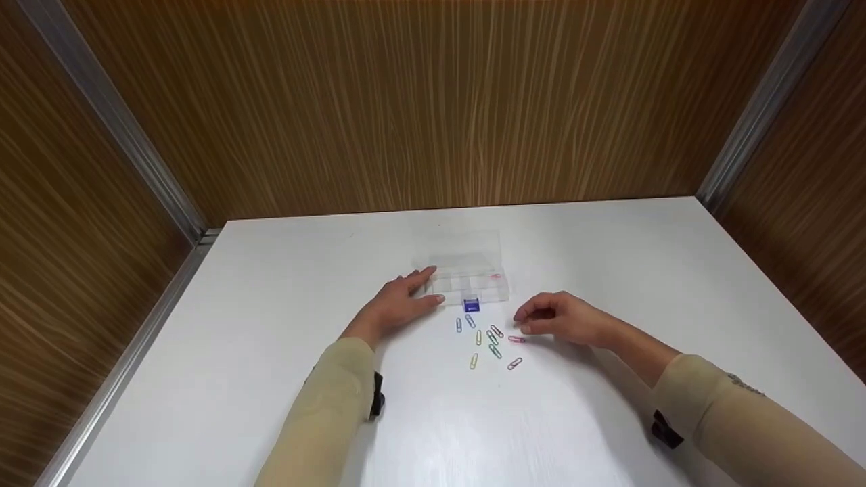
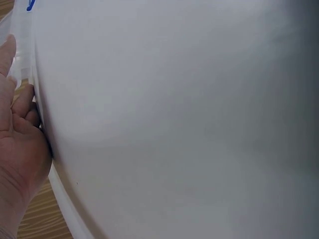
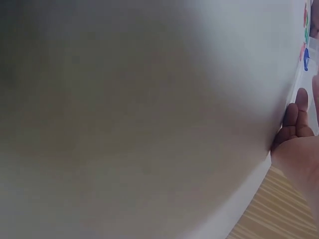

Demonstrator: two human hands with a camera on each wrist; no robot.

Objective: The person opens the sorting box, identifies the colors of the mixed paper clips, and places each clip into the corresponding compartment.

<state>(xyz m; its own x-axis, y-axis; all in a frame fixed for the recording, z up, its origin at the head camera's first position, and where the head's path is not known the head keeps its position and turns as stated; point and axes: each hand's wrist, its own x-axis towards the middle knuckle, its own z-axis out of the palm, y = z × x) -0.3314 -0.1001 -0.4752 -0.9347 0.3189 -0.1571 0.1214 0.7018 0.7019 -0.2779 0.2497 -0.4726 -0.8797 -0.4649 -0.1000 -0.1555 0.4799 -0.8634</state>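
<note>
A clear plastic box (image 1: 457,284) with compartments stands with its lid (image 1: 467,250) raised at the back. My left hand (image 1: 399,304) holds its left end, thumb at the front wall and fingers toward the rear corner. Inside the right rear compartment lies a pink paper clip (image 1: 496,276). My right hand (image 1: 561,319) hovers low over the table, fingers loosely bent, with a gap between thumb and forefinger and nothing held. Right below its thumb is another pink paper clip (image 1: 516,339). Close by lie a dark red paper clip (image 1: 497,331) and a green paper clip (image 1: 495,351).
More paper clips lie scattered before the box, among them a blue paper clip (image 1: 459,325), a yellow paper clip (image 1: 473,361) and a purplish paper clip (image 1: 515,364). A blue square piece (image 1: 471,305) sits at the box's front. Wood-grain panels (image 1: 433,101) enclose the white table (image 1: 270,304).
</note>
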